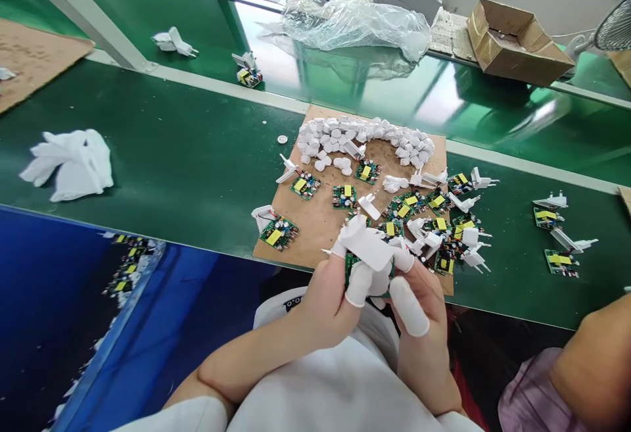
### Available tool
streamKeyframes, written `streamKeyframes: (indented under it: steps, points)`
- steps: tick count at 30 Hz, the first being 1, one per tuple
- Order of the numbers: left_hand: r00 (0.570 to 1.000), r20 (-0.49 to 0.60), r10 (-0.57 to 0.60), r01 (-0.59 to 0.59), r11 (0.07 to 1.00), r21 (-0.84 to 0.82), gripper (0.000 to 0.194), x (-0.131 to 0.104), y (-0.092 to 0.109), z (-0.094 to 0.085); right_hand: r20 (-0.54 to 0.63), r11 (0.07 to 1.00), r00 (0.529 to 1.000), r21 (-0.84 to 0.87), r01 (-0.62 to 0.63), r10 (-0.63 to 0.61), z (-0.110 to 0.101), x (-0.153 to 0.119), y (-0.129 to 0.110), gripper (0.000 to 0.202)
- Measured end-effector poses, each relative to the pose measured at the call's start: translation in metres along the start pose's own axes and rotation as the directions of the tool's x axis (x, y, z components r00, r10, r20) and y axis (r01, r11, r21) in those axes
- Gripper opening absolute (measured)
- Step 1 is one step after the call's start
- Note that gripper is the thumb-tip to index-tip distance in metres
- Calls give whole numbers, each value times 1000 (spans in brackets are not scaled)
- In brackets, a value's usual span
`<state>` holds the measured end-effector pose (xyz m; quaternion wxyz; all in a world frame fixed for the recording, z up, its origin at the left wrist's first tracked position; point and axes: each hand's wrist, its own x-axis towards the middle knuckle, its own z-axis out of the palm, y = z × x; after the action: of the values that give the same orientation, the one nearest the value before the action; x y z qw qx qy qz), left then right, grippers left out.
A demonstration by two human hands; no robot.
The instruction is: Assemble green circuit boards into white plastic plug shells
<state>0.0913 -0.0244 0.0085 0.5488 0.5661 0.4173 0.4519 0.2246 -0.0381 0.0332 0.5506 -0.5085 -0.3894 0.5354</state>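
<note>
Close to my body, my left hand (335, 287) and my right hand (419, 307) hold one assembly between them, with white covers on several fingertips. Its upper part is a white plug housing (369, 246), tilted over a green circuit board (349, 266) that is mostly hidden by fingers. A white round piece (379, 282) shows below the housing, beside my left thumb. My left hand pinches the left side. The right fingers grip the far right edge, while the right thumb stands away from it. Behind my hands, circuit boards with yellow transformers (404, 210) and wired white plugs lie on a cardboard sheet (320, 221).
A pile of small white pads (340, 133) lines the cardboard's far edge. White gloves (73, 162) lie left on the green bench (197, 156). Further boards (562, 261) sit right, near another person's arm (596, 353). A blue bin (128, 327) holds boards at left. An open carton (517, 44) stands behind.
</note>
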Motion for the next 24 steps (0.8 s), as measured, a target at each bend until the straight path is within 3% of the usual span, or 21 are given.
streamKeyframes:
  steps: [3, 5, 10, 15, 18, 21, 24]
  points:
    - [998, -55, -12, 14, 999, 45, 56, 0, -1, 1, 46, 1000, 999, 0, -5, 5, -1, 0, -1, 36]
    - [997, -58, -41, 40, 999, -14, 57, 2, 1, 1, 86, 1000, 996, 13, -18, 17, -1, 1, -2, 33]
    - [984, 152, -91, 139, 932, -336, 61, 4, 13, -7, 42, 992, 997, 97, -76, 72, 4, -3, -11, 32]
    - [959, 203, -200, 264, 892, -367, 59, 1, 14, -14, 104, 995, 992, 55, -79, 73, 3, -4, -10, 46]
    - [968, 190, -161, 220, 911, -350, 60, 3, 15, -14, 133, 997, 990, 56, -56, 48, -2, -1, -6, 51]
    - [975, 176, -135, 194, 904, -380, 57, 5, 18, -14, 167, 998, 986, 56, -34, 24, -8, 0, -5, 43]
    - [972, 209, -104, 185, 889, -418, 60, 4, 18, -15, 182, 994, 981, 68, -82, 69, -11, -1, -6, 37]
